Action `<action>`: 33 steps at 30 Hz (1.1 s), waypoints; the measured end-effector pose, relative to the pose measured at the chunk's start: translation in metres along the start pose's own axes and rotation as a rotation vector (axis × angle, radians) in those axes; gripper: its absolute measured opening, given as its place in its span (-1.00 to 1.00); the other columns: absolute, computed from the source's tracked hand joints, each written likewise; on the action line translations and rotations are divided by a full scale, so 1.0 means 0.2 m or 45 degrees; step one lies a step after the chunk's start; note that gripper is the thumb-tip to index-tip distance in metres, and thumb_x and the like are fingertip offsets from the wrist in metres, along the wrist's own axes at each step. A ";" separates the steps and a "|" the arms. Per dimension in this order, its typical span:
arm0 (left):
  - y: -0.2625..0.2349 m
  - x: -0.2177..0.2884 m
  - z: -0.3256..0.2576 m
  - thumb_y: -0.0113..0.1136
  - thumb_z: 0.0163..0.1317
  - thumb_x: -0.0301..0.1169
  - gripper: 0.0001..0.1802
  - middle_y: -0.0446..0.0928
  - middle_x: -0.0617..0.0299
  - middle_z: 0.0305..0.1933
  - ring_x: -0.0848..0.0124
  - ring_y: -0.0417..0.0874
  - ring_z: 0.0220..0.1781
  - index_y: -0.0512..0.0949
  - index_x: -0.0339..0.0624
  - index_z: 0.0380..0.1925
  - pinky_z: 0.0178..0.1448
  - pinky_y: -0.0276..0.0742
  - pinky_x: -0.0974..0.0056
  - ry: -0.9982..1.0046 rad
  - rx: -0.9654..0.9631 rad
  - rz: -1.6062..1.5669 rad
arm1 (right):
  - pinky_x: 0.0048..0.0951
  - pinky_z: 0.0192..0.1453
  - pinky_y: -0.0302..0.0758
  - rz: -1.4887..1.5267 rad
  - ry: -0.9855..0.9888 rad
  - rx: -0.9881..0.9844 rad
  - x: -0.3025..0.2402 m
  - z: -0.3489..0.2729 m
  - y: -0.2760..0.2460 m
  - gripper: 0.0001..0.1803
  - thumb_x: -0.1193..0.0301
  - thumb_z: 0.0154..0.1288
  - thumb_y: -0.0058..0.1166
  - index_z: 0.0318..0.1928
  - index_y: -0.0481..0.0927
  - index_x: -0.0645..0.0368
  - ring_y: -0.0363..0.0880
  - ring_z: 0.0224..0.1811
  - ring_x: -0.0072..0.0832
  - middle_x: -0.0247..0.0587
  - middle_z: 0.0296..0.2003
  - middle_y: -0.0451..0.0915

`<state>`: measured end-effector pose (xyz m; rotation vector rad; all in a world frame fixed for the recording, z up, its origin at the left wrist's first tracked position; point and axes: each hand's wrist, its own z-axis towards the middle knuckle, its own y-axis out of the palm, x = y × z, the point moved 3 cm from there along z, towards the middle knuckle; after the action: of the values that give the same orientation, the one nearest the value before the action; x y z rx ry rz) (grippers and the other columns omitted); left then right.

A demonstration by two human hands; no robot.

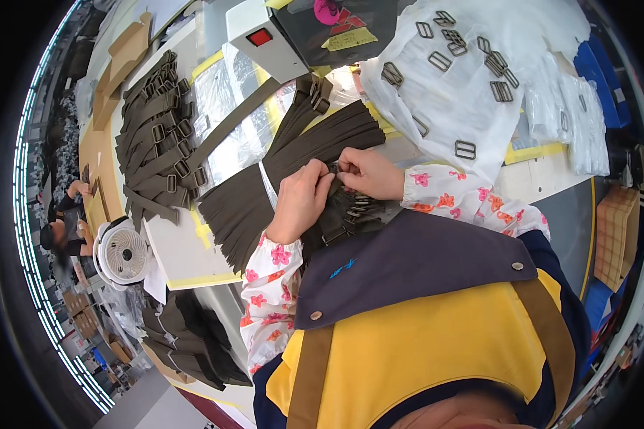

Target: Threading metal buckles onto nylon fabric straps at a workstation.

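Close together in front of my body, both hands are pinched around a small dark piece of webbing strap (pixel 333 169). My left hand (pixel 300 200) has thumb and index finger pressed together at its left side. From the right, my right hand (pixel 371 174) grips it with closed fingertips; they partly hide it, and I cannot tell if a buckle is on it. Just below hangs a row of metal slide buckles (pixel 358 209) on dark straps. Under and beyond my hands lies a thick bundle of dark olive straps (pixel 229 204), tied with a white band.
Loose slide buckles (pixel 465 149) lie on a white plastic sheet (pixel 408 86) at right. Straps fitted with buckles (pixel 157 132) are heaped at left. A grey machine (pixel 265 39) stands at the back. A white fan (pixel 122 252) and another person (pixel 68 222) are far left.
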<state>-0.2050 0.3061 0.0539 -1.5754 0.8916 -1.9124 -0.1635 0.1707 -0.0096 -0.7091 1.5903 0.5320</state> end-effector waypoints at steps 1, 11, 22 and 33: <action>0.01 0.00 -0.01 0.10 0.04 -0.50 -0.86 0.42 -0.03 -0.58 0.02 0.46 -0.53 0.34 -0.29 -0.51 -0.46 0.35 0.15 -0.047 -0.047 -0.015 | -0.60 -0.49 0.44 -0.007 0.014 -0.018 -0.01 0.00 0.00 -0.88 0.51 0.16 -0.05 -0.40 0.30 0.26 0.52 -0.53 -0.62 -0.29 -0.55 0.45; 0.05 0.00 0.05 0.23 -0.08 -0.54 -0.75 0.41 0.20 -0.47 0.42 0.38 -0.58 0.42 -0.27 -0.36 -0.47 0.33 0.39 -0.231 -0.113 -0.429 | -0.63 -0.56 0.37 0.665 0.174 -0.074 0.03 -0.05 -0.10 -0.88 0.52 0.05 0.04 -0.42 0.37 0.25 0.44 -0.61 -0.65 -0.32 -0.58 0.45; 0.16 0.11 0.02 0.14 0.06 -0.33 -0.84 0.46 0.18 -0.54 0.22 0.46 -0.47 0.55 -0.19 -0.51 -0.38 0.40 0.18 0.275 -0.503 -0.012 | -0.44 -0.40 0.41 -1.030 -0.354 0.816 -0.17 0.12 -1.15 -0.87 0.42 0.07 0.00 -0.40 0.48 0.23 0.49 -0.52 -0.37 -0.16 -0.53 0.52; 0.25 0.11 0.03 0.04 0.01 -0.54 -0.46 0.43 0.11 -0.37 0.26 0.49 -0.62 0.30 -0.14 0.09 -0.53 0.43 0.26 0.083 -0.060 0.479 | -0.17 -0.26 0.45 -1.866 0.254 0.797 0.18 0.48 -1.91 -0.78 0.33 0.07 -0.05 -0.33 0.51 0.21 0.53 -0.36 -0.11 -0.04 -0.43 0.55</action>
<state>-0.2049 0.2558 0.0312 -1.2676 1.1749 -1.6910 0.1716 -0.0374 -0.0368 -1.1932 0.9184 -1.0730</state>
